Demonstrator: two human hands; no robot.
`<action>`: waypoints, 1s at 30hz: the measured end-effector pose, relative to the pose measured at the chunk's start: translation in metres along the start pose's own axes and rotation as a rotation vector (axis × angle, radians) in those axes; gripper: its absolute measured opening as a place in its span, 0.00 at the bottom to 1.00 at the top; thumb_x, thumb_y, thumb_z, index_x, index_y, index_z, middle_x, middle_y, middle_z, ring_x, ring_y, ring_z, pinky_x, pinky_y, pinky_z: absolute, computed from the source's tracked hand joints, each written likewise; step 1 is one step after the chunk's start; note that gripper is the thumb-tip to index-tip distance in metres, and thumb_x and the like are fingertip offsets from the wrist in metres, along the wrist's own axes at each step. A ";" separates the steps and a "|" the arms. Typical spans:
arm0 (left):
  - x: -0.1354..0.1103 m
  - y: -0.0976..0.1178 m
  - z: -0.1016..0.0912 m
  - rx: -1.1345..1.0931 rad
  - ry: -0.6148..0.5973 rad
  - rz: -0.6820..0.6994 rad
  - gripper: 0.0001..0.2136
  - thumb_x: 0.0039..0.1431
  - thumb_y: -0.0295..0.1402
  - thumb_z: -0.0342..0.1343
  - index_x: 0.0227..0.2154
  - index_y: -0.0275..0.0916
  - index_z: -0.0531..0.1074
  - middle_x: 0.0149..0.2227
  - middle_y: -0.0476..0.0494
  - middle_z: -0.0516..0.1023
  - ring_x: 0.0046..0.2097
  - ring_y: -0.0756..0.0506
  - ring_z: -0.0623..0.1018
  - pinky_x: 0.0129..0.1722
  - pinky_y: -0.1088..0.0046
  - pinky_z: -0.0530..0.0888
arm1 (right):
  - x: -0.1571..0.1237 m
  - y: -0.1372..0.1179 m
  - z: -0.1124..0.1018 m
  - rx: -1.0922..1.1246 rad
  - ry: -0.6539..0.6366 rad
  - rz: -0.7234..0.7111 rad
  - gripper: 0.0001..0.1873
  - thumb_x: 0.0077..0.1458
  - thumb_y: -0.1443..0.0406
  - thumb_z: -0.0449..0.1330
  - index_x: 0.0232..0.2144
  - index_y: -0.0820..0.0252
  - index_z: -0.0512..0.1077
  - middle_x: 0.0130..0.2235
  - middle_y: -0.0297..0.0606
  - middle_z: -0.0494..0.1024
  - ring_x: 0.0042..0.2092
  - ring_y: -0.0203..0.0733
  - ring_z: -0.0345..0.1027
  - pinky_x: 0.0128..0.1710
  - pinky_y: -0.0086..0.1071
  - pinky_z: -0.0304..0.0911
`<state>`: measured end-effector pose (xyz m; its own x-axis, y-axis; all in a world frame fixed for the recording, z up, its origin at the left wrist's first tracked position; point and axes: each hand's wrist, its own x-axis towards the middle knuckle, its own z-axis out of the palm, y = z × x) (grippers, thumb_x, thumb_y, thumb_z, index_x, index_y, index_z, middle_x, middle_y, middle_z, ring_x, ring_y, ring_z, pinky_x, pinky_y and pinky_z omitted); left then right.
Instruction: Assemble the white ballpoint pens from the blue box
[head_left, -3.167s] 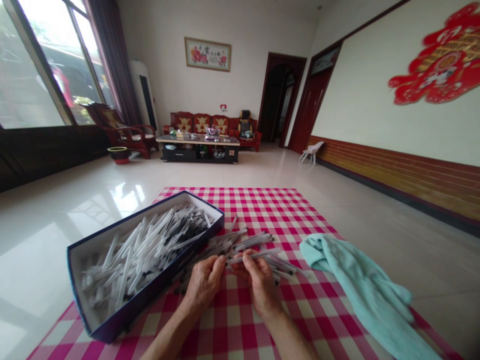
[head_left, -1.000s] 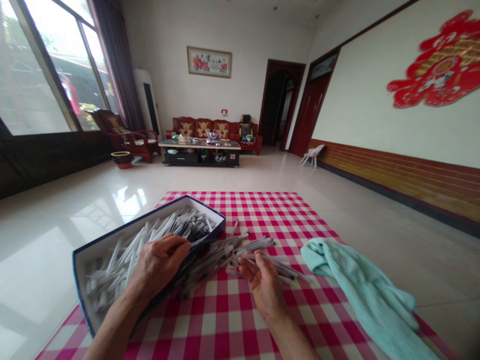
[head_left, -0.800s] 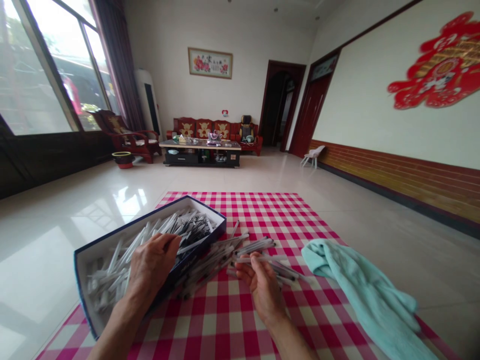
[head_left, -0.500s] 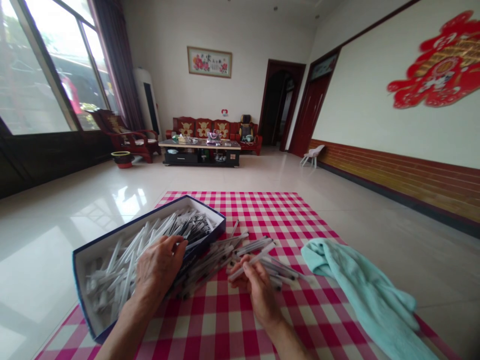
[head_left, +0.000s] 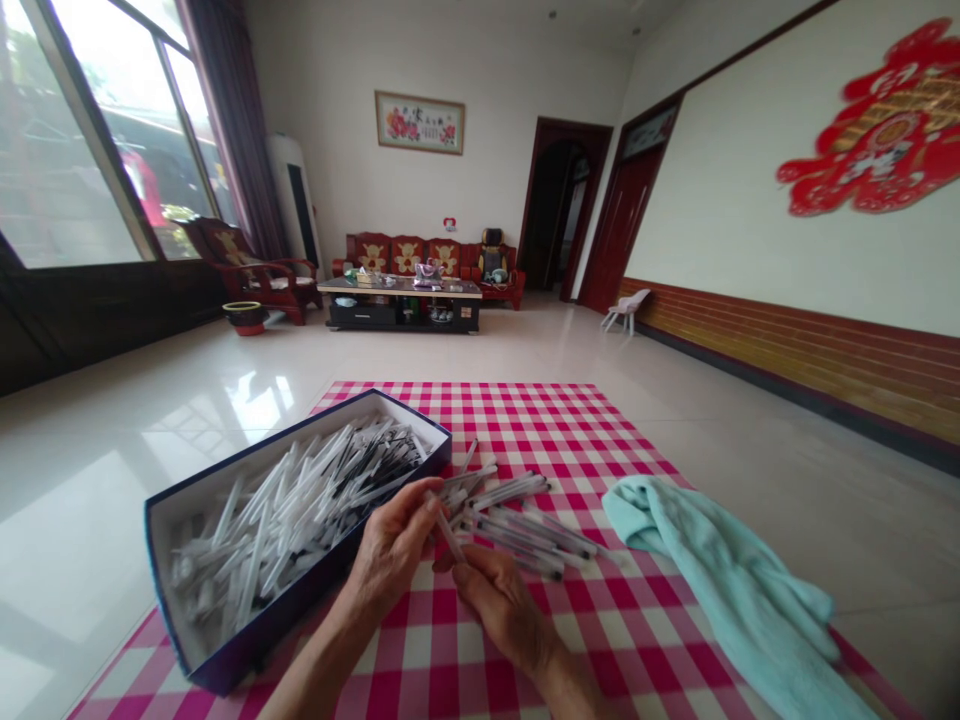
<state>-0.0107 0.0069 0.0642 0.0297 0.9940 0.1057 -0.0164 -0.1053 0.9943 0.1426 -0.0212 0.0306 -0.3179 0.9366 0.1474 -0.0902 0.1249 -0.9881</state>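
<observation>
A slim translucent pen slants between my hands. My left hand is closed at its upper end, thumb and fingers pinched together; any small part inside that pinch is hidden. Lower down, my right hand grips the other end between thumb and fingers. Just beyond my hands lies a loose pile of similar pens, several with dark tips, on a pink-and-white checked tablecloth. To the left stands a blue-edged open box, heaped with clear tubes and thin dark pieces.
A mint-green cloth lies crumpled along the right side of the table. Past the table's far edge, the tiled floor runs to a low coffee table, a red wooden sofa and a small chair.
My left hand has come out of the box, moving right and down to meet my right hand. The pen in my right hand has turned to point up and left.
</observation>
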 end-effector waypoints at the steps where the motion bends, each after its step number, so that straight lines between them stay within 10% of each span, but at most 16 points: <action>1: 0.001 0.001 0.000 -0.038 0.020 -0.039 0.22 0.49 0.44 0.58 0.42 0.32 0.72 0.27 0.46 0.78 0.21 0.53 0.71 0.20 0.78 0.67 | 0.001 0.002 -0.002 0.061 0.028 0.006 0.13 0.56 0.58 0.56 0.35 0.58 0.77 0.17 0.26 0.63 0.20 0.32 0.50 0.20 0.27 0.46; 8: 0.003 0.000 0.001 -0.137 0.153 -0.233 0.17 0.43 0.43 0.63 0.31 0.34 0.74 0.22 0.47 0.78 0.24 0.50 0.76 0.21 0.79 0.69 | 0.009 0.015 -0.013 0.738 0.275 0.006 0.15 0.55 0.56 0.58 0.40 0.60 0.72 0.28 0.35 0.77 0.30 0.40 0.71 0.32 0.33 0.66; 16: -0.003 -0.023 0.018 -0.128 -0.024 -0.225 0.15 0.46 0.43 0.61 0.25 0.34 0.72 0.18 0.50 0.74 0.19 0.52 0.71 0.19 0.79 0.65 | 0.011 0.018 -0.008 0.498 0.256 0.028 0.08 0.55 0.61 0.60 0.36 0.57 0.73 0.27 0.34 0.78 0.30 0.40 0.71 0.33 0.34 0.65; 25: -0.005 -0.035 0.008 0.532 -0.056 0.449 0.07 0.57 0.32 0.53 0.36 0.37 0.75 0.31 0.46 0.77 0.32 0.49 0.76 0.34 0.77 0.69 | 0.015 0.024 -0.011 0.563 0.361 0.056 0.09 0.51 0.60 0.63 0.31 0.59 0.76 0.25 0.34 0.77 0.27 0.37 0.69 0.29 0.30 0.63; 30: -0.008 -0.028 0.009 0.605 -0.128 0.405 0.10 0.61 0.34 0.48 0.32 0.37 0.73 0.28 0.47 0.74 0.30 0.51 0.73 0.33 0.77 0.66 | 0.016 0.026 -0.011 0.529 0.358 0.040 0.08 0.51 0.59 0.63 0.29 0.59 0.76 0.23 0.32 0.74 0.26 0.36 0.66 0.29 0.30 0.60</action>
<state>-0.0016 0.0011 0.0359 0.2553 0.8660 0.4300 0.5022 -0.4988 0.7064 0.1458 0.0003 0.0070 -0.0037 1.0000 -0.0033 -0.5678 -0.0048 -0.8232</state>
